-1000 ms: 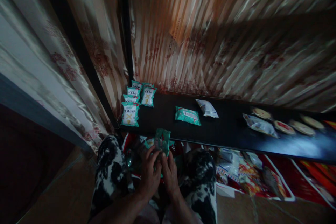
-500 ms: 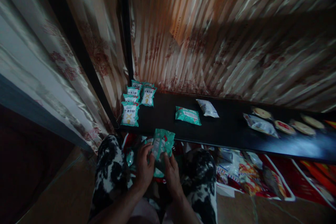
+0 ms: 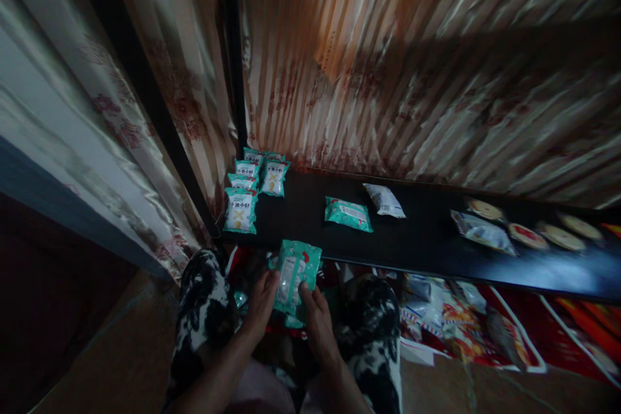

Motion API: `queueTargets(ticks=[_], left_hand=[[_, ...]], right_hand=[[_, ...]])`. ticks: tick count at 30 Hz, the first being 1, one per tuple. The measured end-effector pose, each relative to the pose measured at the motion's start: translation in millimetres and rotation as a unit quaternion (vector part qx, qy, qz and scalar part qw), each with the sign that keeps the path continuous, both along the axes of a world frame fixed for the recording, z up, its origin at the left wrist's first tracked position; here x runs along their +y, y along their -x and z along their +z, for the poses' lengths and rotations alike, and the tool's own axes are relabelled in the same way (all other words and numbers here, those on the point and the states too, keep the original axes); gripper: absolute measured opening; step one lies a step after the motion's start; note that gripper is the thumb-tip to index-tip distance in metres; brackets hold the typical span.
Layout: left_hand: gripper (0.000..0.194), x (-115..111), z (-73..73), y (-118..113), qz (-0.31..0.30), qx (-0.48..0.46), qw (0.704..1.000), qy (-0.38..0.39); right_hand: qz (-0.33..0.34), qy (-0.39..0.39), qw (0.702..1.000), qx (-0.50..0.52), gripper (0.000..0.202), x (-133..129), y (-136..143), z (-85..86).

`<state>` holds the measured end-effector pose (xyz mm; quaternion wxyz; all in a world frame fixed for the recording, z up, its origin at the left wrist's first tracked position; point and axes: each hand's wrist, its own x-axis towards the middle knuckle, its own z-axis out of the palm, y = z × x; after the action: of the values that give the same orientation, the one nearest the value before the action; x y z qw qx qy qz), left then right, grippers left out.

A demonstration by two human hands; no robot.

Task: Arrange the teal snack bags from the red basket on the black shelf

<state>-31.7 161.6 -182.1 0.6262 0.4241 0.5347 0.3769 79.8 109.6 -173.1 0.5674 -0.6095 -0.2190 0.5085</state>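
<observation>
Between my two hands is a green snack packet (image 3: 290, 278), its back side with a pale label facing up, held over my lap just in front of the shelf edge. My left hand (image 3: 262, 301) grips its left side. On its right side, the thumb of my right hand (image 3: 316, 317) presses on the face. Several green and white packets (image 3: 240, 210) stand grouped at the left end of the black shelf (image 3: 301, 226). One green packet (image 3: 348, 213) lies flat in the middle, beside a white packet (image 3: 384, 199).
Farther right on the shelf lie another silvery packet (image 3: 482, 231) and several round pale items (image 3: 560, 236). Below the shelf are red-edged boxes with colourful packets (image 3: 456, 317). A striped curtain (image 3: 349, 77) hangs behind; a dark post (image 3: 233, 45) rises at the left corner.
The held packet has turned slightly and tilted, so its back label shows more fully. My left hand has shifted from its face to its left edge.
</observation>
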Motion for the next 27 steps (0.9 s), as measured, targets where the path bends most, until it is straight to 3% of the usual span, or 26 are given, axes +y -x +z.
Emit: queueTargets(ticks=[7,17,27], left_hand=[[0.046,0.9,4.1,-0.9,0.004,0.043,0.999,-0.003],[0.042,0.0,-5.6,-2.2,0.048,0.095,0.994,-0.036],[0.041,1.8,-9.0,-2.1,0.078,0.111,0.990,-0.042]], right_hand=[[0.024,-0.010,1.000,-0.014,0.052,3.0,-2.4,-1.7],[0.015,0.003,0.995,-0.096,0.051,6.2,-1.0,-9.8],[0.005,0.006,0.994,-0.106,0.054,6.1,2.3,2.5]])
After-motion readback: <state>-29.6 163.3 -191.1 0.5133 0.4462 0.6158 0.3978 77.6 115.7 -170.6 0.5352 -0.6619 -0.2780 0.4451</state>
